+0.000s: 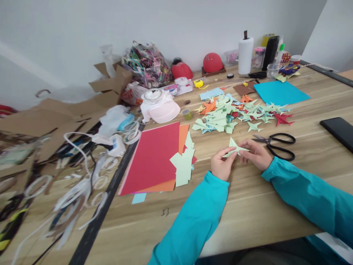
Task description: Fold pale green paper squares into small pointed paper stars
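Here are your teal sleeves [193,217], closest in, forearms angled over the wooden table [248,224]. And there's the action: your left hand [221,165] has thumb and fingers pinched on the left side of a pale green paper star [235,144], while your right hand [257,154] has its fingers drawn in on the right side. The star sits between your two hands, one point angled away from you.

Over to your left, pale green paper pieces [184,167] overlap a big red sheet [157,158], orange paper [184,136] peeking from beneath. Just beside your right hand, black-handled scissors [268,140]; well out right, a black phone [339,132].

Now beyond your hands: a busy heap of folded paper shapes [220,112], mostly green, with orange, red and blue mixed in, a spool [187,114] near its left edge. Behind it, a bright blue sheet [281,92]. Farther back, a yellow tape measure [198,84], then a red dome [212,62] and a white cylinder [245,55] near the wall.
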